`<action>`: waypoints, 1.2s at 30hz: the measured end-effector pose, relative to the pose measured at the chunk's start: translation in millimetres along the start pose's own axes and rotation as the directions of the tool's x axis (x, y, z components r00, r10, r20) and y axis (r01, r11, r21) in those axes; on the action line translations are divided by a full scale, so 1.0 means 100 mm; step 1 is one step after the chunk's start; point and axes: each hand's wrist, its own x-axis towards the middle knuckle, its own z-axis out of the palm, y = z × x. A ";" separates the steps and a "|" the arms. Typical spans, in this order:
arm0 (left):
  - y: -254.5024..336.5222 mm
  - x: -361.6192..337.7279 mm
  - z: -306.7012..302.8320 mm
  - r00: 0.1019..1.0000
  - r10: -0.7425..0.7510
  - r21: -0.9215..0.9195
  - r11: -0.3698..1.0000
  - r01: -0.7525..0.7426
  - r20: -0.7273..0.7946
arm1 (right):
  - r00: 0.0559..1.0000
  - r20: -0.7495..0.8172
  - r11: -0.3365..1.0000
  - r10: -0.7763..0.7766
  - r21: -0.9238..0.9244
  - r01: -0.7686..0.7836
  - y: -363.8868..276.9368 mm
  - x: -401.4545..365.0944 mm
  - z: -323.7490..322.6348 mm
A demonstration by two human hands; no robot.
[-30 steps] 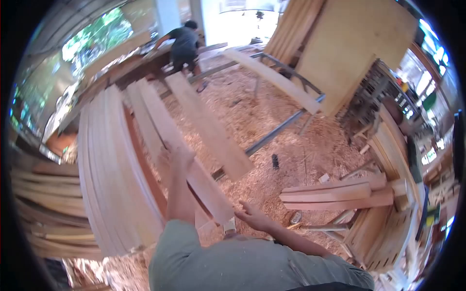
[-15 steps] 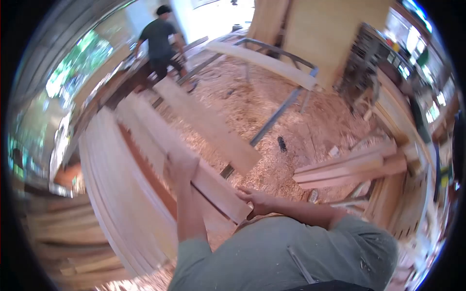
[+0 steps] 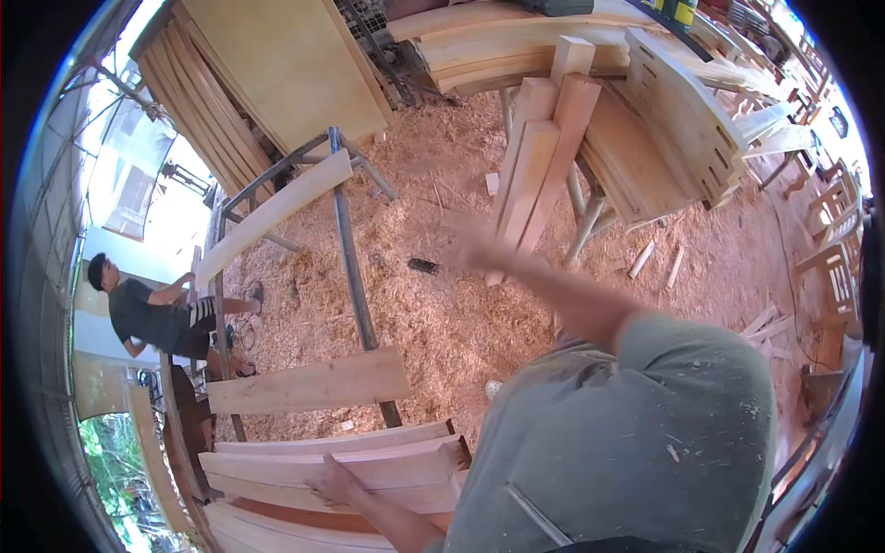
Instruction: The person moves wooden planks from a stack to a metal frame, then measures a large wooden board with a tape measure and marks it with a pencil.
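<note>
My left hand (image 3: 336,483) lies with its fingers spread on a pale wooden beam (image 3: 267,468), part of a stack low in the view. Further out, my right hand (image 3: 475,247) is smeared by motion at the end of my stretched arm, so its fingers cannot be made out. It is nearest to the lower ends of several squared timbers (image 3: 528,175) bundled together on the right. Whether it touches them cannot be told. A single flat board (image 3: 309,382) lies just beyond the stack, across a metal rail.
Metal trestles (image 3: 350,258) carry another board (image 3: 277,214). A person (image 3: 157,309) in dark clothes is at the left. Slotted wooden panels (image 3: 687,101) are stacked at the right. Shavings cover the floor (image 3: 461,341), with a small black object (image 3: 422,265) on it.
My view has swung to the right. My right hand has left the end of the beam and reached forward toward the squared timbers. My left hand is still on the stack.
</note>
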 end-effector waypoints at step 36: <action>1.27 -3.80 1.82 -0.247 0.079 0.198 0.394 0.898 0.966 | 0.958 -0.017 0.953 -0.287 -0.102 0.284 -0.60 -1.83 -3.65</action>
